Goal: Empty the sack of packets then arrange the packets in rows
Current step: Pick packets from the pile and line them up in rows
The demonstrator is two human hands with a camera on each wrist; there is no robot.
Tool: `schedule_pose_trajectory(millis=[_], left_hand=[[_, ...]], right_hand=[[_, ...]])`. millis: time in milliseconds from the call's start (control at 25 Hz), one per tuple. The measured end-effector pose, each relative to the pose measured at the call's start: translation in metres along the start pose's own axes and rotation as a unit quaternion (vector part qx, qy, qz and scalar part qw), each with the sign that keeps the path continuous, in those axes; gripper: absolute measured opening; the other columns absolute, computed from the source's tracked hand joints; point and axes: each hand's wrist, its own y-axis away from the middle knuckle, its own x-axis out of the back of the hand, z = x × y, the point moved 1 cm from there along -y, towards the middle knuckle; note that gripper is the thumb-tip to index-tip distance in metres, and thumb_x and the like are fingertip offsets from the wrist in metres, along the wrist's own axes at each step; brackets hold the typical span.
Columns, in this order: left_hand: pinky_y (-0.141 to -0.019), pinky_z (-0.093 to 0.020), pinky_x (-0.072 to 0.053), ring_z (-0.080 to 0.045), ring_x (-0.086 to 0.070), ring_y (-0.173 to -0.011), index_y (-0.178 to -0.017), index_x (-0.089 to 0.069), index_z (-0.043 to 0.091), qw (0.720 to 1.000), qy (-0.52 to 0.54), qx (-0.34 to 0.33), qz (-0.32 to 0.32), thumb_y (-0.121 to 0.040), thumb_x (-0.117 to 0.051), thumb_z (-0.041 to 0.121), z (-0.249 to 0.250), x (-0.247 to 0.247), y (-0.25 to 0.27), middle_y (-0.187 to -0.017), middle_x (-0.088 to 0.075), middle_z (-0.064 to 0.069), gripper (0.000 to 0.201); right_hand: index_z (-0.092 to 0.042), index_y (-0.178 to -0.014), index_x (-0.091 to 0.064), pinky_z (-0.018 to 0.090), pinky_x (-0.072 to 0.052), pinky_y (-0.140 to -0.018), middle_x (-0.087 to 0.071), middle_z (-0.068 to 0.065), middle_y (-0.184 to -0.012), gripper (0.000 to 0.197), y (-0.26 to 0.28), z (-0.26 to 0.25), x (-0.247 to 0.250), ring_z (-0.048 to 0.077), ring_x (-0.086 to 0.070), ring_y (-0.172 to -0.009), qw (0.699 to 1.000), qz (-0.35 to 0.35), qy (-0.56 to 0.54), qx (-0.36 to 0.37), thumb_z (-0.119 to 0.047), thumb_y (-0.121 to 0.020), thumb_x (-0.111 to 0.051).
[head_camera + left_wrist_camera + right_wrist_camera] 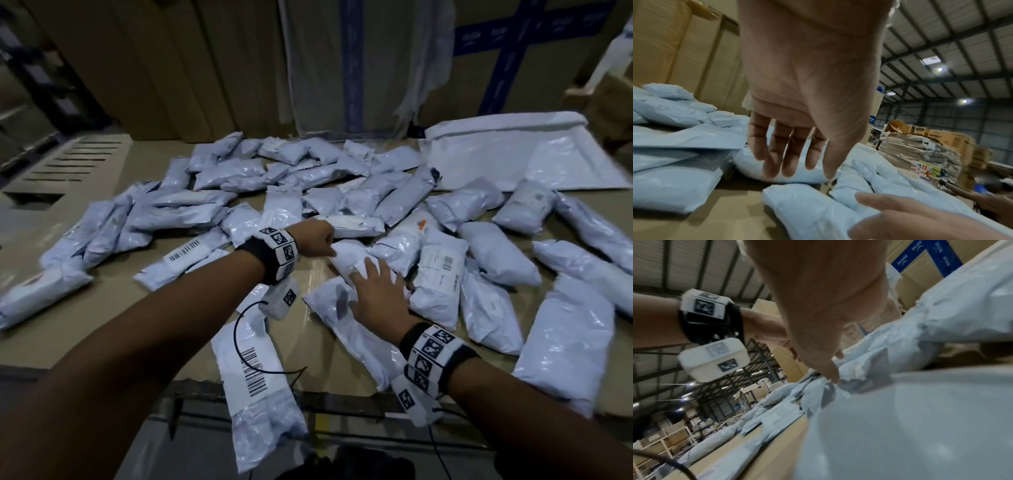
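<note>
Several pale blue packets (479,202) lie scattered over the cardboard-topped table (102,308). The emptied white sack (524,154) lies flat at the back right. My left hand (320,240) hangs over the near end of a plump packet (349,255) in the middle, fingers pointing down. In the left wrist view its fingers (777,155) are straight and loose, just above that packet (797,175), holding nothing. My right hand (376,294) lies flat with spread fingers across the same packet and a long one (342,318) beneath it. The right wrist view shows its fingertips (833,371) touching crinkled plastic.
Tall cardboard cartons (171,68) wall off the back of the table. A barcoded packet (253,377) hangs over the front edge. A slotted grey panel (68,164) lies at the left. A wrist cable (239,342) loops near the front. Another person (986,183) is far right.
</note>
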Motion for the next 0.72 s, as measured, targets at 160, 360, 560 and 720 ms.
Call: schedule_pose_trajectory(millis=[160,360,560,720], left_hand=[[-0.064,-0.028,-0.036,-0.026,-0.054,-0.077,-0.084,-0.059,0.006,0.999,-0.002,-0.017,0.037,-0.091,-0.059,0.026,-0.028,0.033,0.009,-0.084,-0.058,-0.011,0.021],[-0.059,-0.03,-0.052,-0.029,-0.069,-0.068,-0.092,-0.063,0.0,0.993,0.03,0.03,-0.112,-0.091,-0.056,0.023,-0.082,0.023,0.064,-0.082,-0.071,-0.015,0.024],[-0.064,-0.036,-0.056,-0.029,-0.067,-0.064,-0.098,-0.06,-0.003,0.978,0.088,0.088,-0.17,-0.092,-0.054,0.018,-0.121,-0.028,0.108,-0.083,-0.072,-0.016,0.023],[-0.063,-0.033,-0.056,-0.025,-0.067,-0.07,-0.102,-0.064,0.001,0.969,0.126,0.099,-0.187,-0.091,-0.056,0.018,-0.134,-0.058,0.132,-0.092,-0.072,-0.016,0.022]], right_hand=[[-0.016,-0.105,-0.066,0.044,-0.049,-0.087,-0.061,0.01,-0.117,0.029,-0.011,-0.05,0.011,0.034,-0.054,-0.111,0.976,0.025,-0.106,0.191,-0.028,-0.081,-0.056],[-0.028,-0.115,-0.066,0.035,-0.05,-0.085,-0.068,0.003,-0.114,0.034,-0.004,-0.135,-0.022,0.023,-0.058,-0.106,0.915,-0.18,-0.126,0.338,-0.039,-0.088,-0.05],[-0.023,-0.124,-0.054,0.046,-0.046,-0.09,-0.065,0.008,-0.112,0.066,-0.017,-0.166,-0.039,0.03,-0.05,-0.12,0.923,-0.185,0.043,0.334,-0.071,-0.084,-0.033],[-0.014,-0.143,-0.037,0.062,-0.016,-0.11,-0.035,0.004,-0.152,0.083,-0.041,-0.157,-0.038,0.03,-0.014,-0.146,0.955,-0.198,0.115,0.19,-0.073,-0.084,-0.036]])
